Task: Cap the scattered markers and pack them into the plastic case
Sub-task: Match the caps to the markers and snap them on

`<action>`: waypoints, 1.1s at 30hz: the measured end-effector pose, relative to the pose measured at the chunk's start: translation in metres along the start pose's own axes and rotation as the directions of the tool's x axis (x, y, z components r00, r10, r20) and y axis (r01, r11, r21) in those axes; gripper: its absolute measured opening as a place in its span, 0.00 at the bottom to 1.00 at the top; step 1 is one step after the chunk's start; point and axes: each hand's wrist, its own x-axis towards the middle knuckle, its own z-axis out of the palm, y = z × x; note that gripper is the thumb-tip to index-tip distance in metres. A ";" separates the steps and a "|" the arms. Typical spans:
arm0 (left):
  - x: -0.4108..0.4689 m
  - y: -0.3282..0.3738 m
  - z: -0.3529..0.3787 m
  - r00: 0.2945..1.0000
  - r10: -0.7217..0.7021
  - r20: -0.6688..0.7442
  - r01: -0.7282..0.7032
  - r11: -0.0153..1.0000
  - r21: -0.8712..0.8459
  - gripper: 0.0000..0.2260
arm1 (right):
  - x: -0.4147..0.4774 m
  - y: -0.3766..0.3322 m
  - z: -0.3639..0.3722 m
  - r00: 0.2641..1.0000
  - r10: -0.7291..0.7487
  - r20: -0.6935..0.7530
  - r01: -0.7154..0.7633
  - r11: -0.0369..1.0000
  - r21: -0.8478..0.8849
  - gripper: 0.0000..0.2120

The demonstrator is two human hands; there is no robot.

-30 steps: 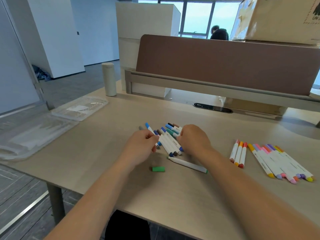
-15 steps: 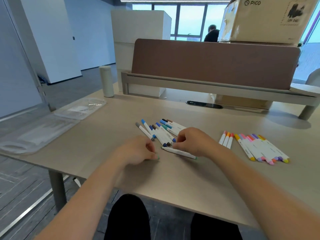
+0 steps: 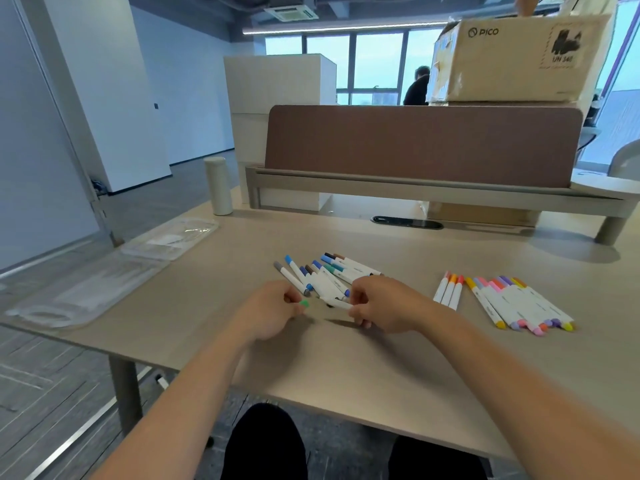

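Green plastic shows at the fingertips of the left hand point(image 3: 268, 313): a small cap point(image 3: 304, 303), pinched and turned toward the right hand point(image 3: 388, 308). That hand grips a white marker point(image 3: 337, 302) by its barrel, with the free end pointing at the cap. Cap and marker are near each other but not yet joined, held just above the worktop point(image 3: 346, 375), closer to its near edge than its far one.

Just behind the hands lies a loose pile of blue-toned markers point(image 3: 325, 275). Toward the right edge lie three orange and red markers point(image 3: 449, 291), and beside them a larger row of pink, purple and yellow ones point(image 3: 516, 303). The clear plastic case point(image 3: 86, 292) lies along the left edge, well apart from all of them.

The likely trouble is alignment. The cap is small and held only by the fingertips, so a skewed push could pop it loose and send it rolling toward the near edge. A bare tip that misses the cap could ink the fingers or the worktop. The marker's far end is hidden in the right hand, so I cannot tell whether this cap matches it. The right hand's knuckles are also close to the pile and could scatter it.
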 end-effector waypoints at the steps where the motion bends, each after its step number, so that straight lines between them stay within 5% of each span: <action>1: 0.000 -0.001 -0.001 1.000 0.008 -0.007 -0.009 1.000 -0.021 0.03 | 0.000 0.000 0.000 1.000 -0.010 0.018 0.010 0.999 0.035 0.04; 16: 0.001 -0.003 -0.002 0.995 0.071 0.072 -0.056 0.980 -0.192 0.02 | 0.001 -0.003 0.000 0.994 -0.076 0.080 0.074 0.997 0.028 0.03; 23: -0.006 0.010 0.014 0.999 -0.020 0.048 0.045 0.790 -0.611 0.05 | -0.002 -0.013 -0.003 0.997 -0.082 -0.008 0.082 0.987 0.139 0.02; 33: -0.001 0.019 0.005 0.999 0.009 -0.032 -0.030 0.683 -0.730 0.08 | 0.000 -0.021 -0.010 0.992 -0.063 -0.109 0.091 0.955 0.281 0.01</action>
